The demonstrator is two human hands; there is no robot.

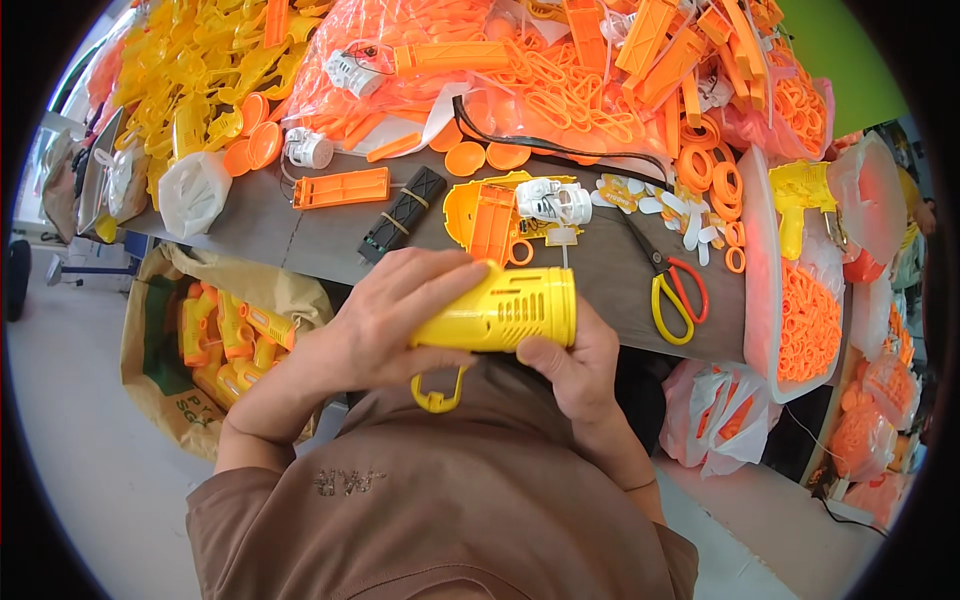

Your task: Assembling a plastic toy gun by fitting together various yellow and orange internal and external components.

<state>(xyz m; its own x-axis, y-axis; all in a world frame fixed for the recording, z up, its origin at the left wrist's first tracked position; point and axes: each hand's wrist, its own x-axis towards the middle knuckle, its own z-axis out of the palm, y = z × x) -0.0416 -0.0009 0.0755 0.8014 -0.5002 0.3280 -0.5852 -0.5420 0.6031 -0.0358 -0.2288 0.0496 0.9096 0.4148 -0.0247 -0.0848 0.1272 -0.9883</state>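
Observation:
A yellow plastic toy-gun housing, with vent slots along its barrel, is held in front of my chest. My left hand wraps over its rear part. Around its round front end are the fingers of my right hand, with the thumb against the lower edge. Below the left hand hangs a yellow loop. Just beyond the housing, a yellow half shell lies on the table with an orange battery case and a white motor unit on it.
Scissors lie to the right, near a bin of orange rings. A black banded bar-shaped object rests at left centre. Orange parts and yellow shells are heaped behind. A paper bag holds yellow-orange pieces.

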